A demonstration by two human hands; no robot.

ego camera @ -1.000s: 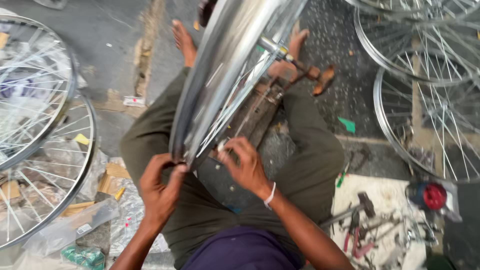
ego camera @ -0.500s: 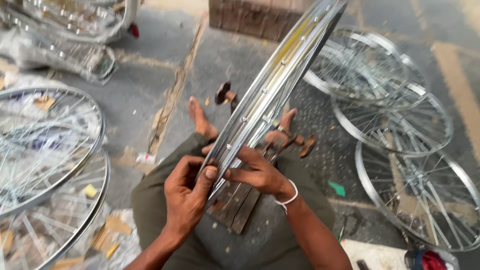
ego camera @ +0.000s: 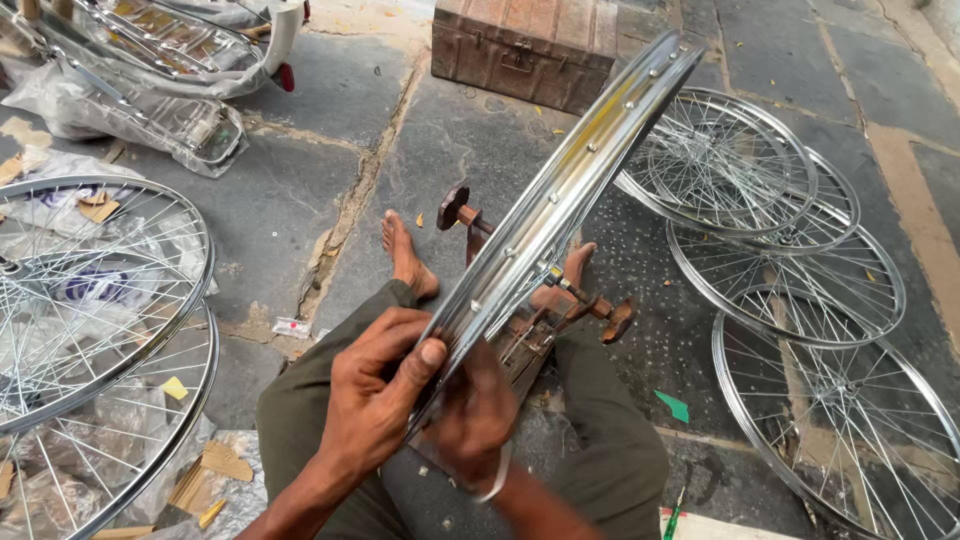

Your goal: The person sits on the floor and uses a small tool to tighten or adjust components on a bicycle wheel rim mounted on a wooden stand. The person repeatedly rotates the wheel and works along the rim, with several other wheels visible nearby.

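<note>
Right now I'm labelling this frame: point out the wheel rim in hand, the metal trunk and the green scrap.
wheel rim (ego camera: pixel 590 170), head view, on its shiny outer band.
metal trunk (ego camera: pixel 525 45), head view, on its front wall.
green scrap (ego camera: pixel 673 405), head view, on its middle.

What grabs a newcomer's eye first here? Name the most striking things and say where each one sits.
The shiny chrome wheel rim dominates, running edge-on from the lap up toward the top right, gripped at its near end by the left hand and right hand. Spoked wheels lie flat on the stone floor: an overlapping stack on the right and two on the left. A rusty metal trunk sits at top centre.
</note>
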